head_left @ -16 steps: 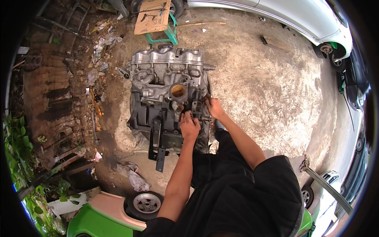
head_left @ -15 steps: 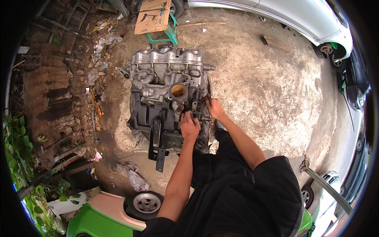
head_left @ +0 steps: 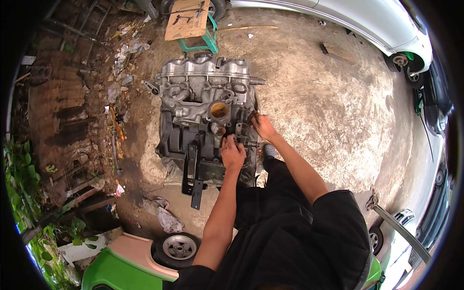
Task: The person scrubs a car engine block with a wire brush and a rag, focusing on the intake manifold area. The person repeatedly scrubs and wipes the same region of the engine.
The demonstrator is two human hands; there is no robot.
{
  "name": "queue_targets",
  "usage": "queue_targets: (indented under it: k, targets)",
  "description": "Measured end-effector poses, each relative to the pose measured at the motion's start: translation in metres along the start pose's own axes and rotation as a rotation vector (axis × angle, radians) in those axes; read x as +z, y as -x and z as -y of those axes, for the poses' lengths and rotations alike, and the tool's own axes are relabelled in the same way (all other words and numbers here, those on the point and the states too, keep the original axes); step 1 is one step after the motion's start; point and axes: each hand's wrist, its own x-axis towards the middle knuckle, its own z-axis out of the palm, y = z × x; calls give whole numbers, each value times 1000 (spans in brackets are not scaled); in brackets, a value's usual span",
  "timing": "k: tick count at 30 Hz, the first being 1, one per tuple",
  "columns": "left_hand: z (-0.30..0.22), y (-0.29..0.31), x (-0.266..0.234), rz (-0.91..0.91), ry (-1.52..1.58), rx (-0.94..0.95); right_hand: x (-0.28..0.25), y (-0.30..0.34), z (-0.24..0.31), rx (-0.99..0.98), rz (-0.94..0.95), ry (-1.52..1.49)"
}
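Note:
A greasy car engine (head_left: 175,143) stands upright in front of me, with a silvery ribbed cover (head_left: 203,67) along its far side. A pale cast manifold with a round, brownish opening (head_left: 220,110) sits on its middle. My left hand (head_left: 233,153) rests on the near right part of the engine, its fingers bent around something they hide. At the engine's right edge, my right hand (head_left: 262,126) has its fingertips pressed together against the side. What they pinch is too small to make out. A black metal bracket (head_left: 192,169) juts toward me, left of my left hand.
Beyond the engine is a green stool (head_left: 210,38) topped with cardboard (head_left: 186,21) carrying tools. A loose wheel (head_left: 179,247) lies at lower left beside a green and pink panel (head_left: 133,253). Litter lines the left ground; a silver car (head_left: 357,21) stands at far right.
My right hand has shifted slightly upward along the engine's right edge, its wrist turned a little. My left hand stays at nearly the same spot.

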Motion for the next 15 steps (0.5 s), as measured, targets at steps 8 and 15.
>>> queue_targets:
  k: [8, 15]
  targets:
    - [-3, 0, -4, 71, 24, -61, -4, -2, 6, -104, 17, 93]
    - [-2, -1, -3, 122, -9, -117, 3, -2, 14, -10, -133, 111]
